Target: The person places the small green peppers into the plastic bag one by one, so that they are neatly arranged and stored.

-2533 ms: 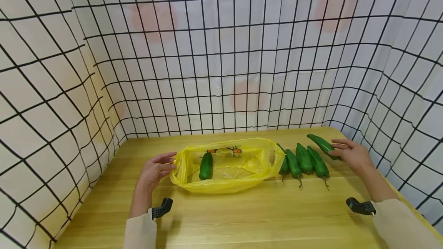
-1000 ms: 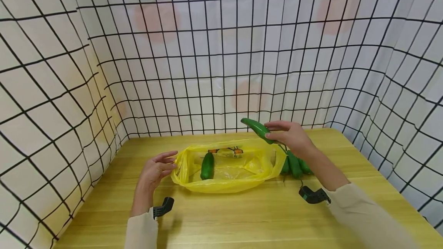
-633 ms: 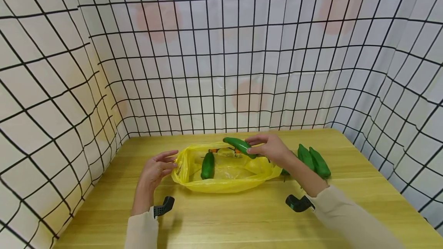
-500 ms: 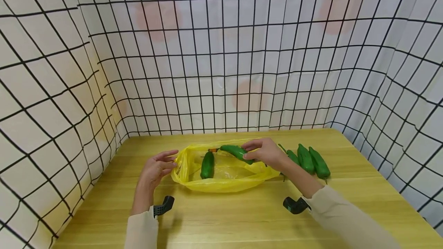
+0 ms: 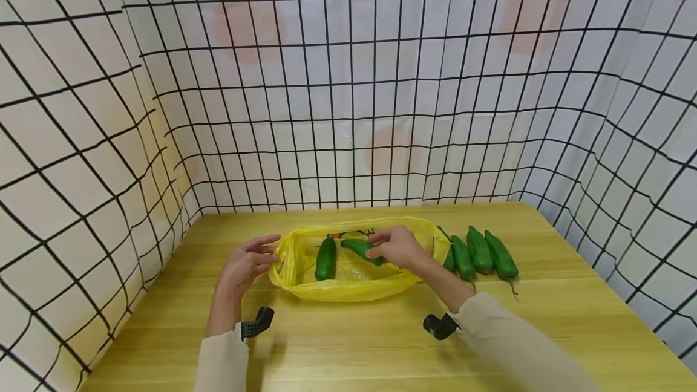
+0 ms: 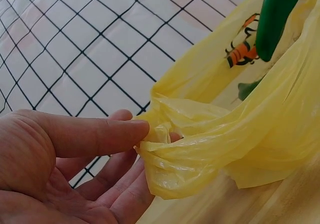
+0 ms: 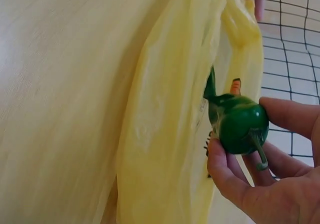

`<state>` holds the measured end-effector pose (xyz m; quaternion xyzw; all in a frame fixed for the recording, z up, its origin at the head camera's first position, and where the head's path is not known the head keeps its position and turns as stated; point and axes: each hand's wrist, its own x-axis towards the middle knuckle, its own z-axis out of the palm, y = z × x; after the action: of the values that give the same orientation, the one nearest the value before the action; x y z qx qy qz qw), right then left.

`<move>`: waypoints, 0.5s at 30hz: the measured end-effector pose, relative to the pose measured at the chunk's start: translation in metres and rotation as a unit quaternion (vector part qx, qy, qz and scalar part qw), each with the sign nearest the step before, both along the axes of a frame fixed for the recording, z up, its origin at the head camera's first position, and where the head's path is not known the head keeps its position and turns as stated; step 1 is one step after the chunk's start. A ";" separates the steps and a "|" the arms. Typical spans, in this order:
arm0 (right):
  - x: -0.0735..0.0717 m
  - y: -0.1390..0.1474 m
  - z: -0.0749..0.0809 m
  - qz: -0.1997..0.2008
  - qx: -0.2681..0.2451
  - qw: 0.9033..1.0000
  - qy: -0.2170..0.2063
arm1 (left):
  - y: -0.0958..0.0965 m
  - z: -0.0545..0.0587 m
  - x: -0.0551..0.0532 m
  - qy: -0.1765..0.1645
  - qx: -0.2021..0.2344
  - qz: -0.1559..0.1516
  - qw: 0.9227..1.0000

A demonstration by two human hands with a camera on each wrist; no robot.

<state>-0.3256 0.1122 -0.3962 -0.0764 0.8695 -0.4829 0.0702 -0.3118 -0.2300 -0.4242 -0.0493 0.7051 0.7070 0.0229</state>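
A yellow plastic bag (image 5: 348,292) lies with its mouth spread wide on the wooden table. Its left edge is pinched between thumb and fingers of my left hand (image 5: 246,262), as the left wrist view shows close up. My right hand (image 5: 399,248) reaches over the bag's opening and holds a green pepper (image 7: 242,124) by its stem end, the stem pointing back toward the palm. Inside the bag, to the left of the held one, another green pepper (image 5: 325,259) lies lengthwise. Printed orange and black marks (image 6: 242,51) show on the bag's far wall.
Several more green peppers (image 5: 480,251) lie side by side on the table (image 5: 348,349), just right of the bag. One is partly covered by the bag's right edge. White walls with a black grid (image 5: 348,107) enclose the back and both sides.
My right hand has carried a green pepper from the far right of the table leftward, then down into the bag's opening. My left hand has kept its pinch on the bag's edge.
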 end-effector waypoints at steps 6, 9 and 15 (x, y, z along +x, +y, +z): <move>-0.002 -0.011 -0.009 -0.034 -0.013 0.999 0.019 | 0.003 0.001 0.001 0.003 0.001 -0.001 1.000; -0.003 -0.016 -0.014 -0.055 -0.029 0.998 0.026 | 0.003 0.001 0.001 -0.002 -0.004 0.000 1.000; -0.001 -0.027 -0.025 -0.060 -0.031 0.996 0.059 | 0.004 0.000 0.000 -0.004 -0.004 0.001 1.000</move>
<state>-0.3267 0.0854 -0.4216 -0.0547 0.8598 -0.5076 -0.0123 -0.3114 -0.2263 -0.4247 -0.0531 0.7079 0.7039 0.0242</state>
